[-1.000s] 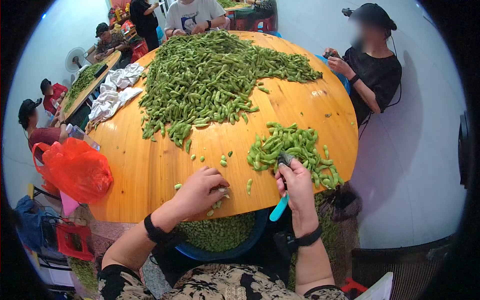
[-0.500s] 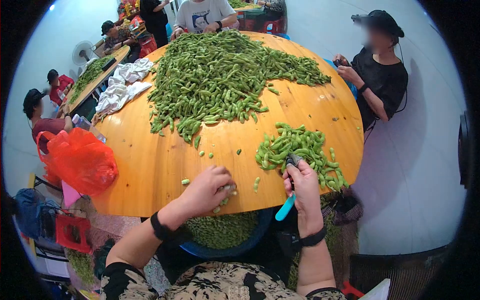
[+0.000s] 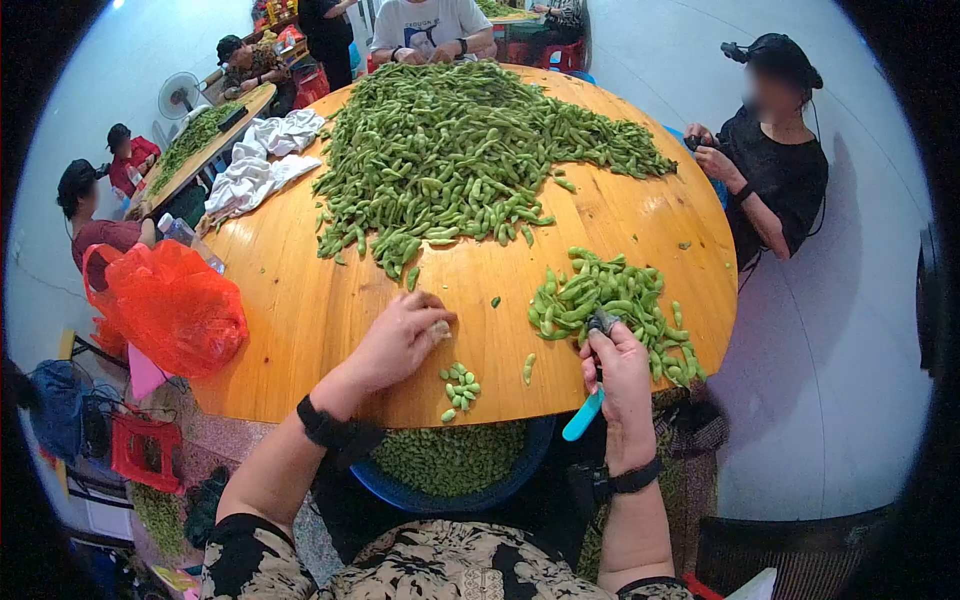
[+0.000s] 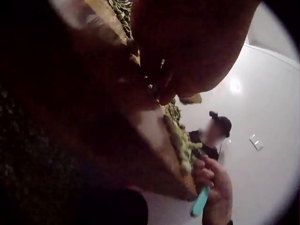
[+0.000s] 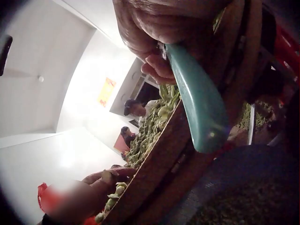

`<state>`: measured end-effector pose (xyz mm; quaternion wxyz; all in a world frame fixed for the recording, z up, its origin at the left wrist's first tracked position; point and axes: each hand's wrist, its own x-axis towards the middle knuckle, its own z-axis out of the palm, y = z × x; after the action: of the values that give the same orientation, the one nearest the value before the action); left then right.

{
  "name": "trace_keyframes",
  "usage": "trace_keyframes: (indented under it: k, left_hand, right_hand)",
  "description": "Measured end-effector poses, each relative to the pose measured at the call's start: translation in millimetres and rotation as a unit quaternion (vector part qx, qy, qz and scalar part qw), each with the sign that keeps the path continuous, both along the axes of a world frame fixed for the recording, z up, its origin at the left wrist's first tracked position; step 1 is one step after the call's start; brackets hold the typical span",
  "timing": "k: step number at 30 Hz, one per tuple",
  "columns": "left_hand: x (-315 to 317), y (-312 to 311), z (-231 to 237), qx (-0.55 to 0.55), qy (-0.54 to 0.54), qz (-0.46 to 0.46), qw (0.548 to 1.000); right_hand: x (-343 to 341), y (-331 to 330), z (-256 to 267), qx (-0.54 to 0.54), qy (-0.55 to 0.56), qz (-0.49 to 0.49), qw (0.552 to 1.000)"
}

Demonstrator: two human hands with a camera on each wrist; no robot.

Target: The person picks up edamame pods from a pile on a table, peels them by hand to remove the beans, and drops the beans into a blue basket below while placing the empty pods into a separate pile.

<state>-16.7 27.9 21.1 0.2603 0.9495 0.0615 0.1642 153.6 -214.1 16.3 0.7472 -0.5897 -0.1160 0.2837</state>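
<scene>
In the head view my left hand [image 3: 400,338] is low over the table, fingers loosely bent down toward the wood, with a pale patch at the thumb. Whatever lies under the fingertips is hidden. Just nearer to me sits a small cluster of shelled green beans [image 3: 461,388]. My right hand [image 3: 622,375] grips a tool by its turquoise handle [image 5: 199,103]; the working end is hidden by the fingers. Dark covering shows on this hand's fingertips. It is at the near edge of a small heap of bean pods [image 3: 600,290], and a single pod [image 3: 528,368] lies left of it.
A large pile of pods [image 3: 440,170] covers the far part of the round wooden table [image 3: 300,345]. Below the near edge stands a blue tub [image 3: 535,455] of shelled beans. A red plastic bag [image 3: 170,310] and white cloths [image 3: 255,170] are left. People sit around.
My left hand has moved forward and left, away from the near edge, uncovering the bean cluster. Loose beans farther up the table are no longer visible. The right hand keeps its grip beside the small heap.
</scene>
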Motion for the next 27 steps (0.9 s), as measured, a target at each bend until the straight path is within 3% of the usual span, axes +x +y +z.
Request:
trace_keyframes:
  k: [5, 7, 8, 9, 11, 13, 21, 23, 24, 27]
  left_hand:
    - [-44.4, -36.7, 14.1, -0.109, 0.017, -0.045, 0.993]
    - [-61.2, -40.2, 24.3, -0.126, -0.107, 0.029, 0.986]
    - [-71.8, -31.0, 18.3, -0.146, -0.125, 0.094, 0.977]
    - [-80.5, -23.2, 12.9, -0.146, -0.123, 0.097, 0.977]
    - [-94.7, -12.7, 6.0, -0.224, -0.173, 0.199, 0.938]
    - [-105.3, -18.9, 1.8, -0.193, -0.142, 0.216, 0.946]
    - [-63.4, -54.5, -5.8, -0.1, -0.046, 0.13, 0.985]
    - [-43.9, -71.2, -0.4, -0.133, -0.019, 0.052, 0.99]
    - [-36.0, -77.2, -6.1, -0.071, -0.044, 0.029, 0.996]
    - [-32.2, -92.6, -3.2, -0.026, -0.016, -0.034, 0.999]
  right_hand:
    - [0.3, -1.2, -2.2, 0.003, -0.004, 0.006, 1.0]
    - [-0.6, -0.7, 1.5, 0.005, 0.0, 0.003, 1.0]
    - [-1.7, -0.3, 2.0, 0.007, 0.0, 0.001, 1.0]
    - [-2.2, -0.7, 0.8, 0.007, 0.002, 0.003, 1.0]
    - [-1.1, -1.7, -0.7, -0.001, -0.013, 0.002, 1.0]
    - [0.4, -1.9, -1.6, -0.001, -0.011, 0.006, 1.0]
    - [0.3, -1.5, -3.1, -0.003, -0.018, 0.005, 1.0]
    - [-0.2, -1.9, -3.5, -0.006, -0.023, -0.001, 1.0]
    - [-0.7, -2.1, -3.3, 0.001, -0.017, -0.001, 1.0]
    - [0.2, -3.5, -5.0, 0.006, -0.014, 0.001, 1.0]
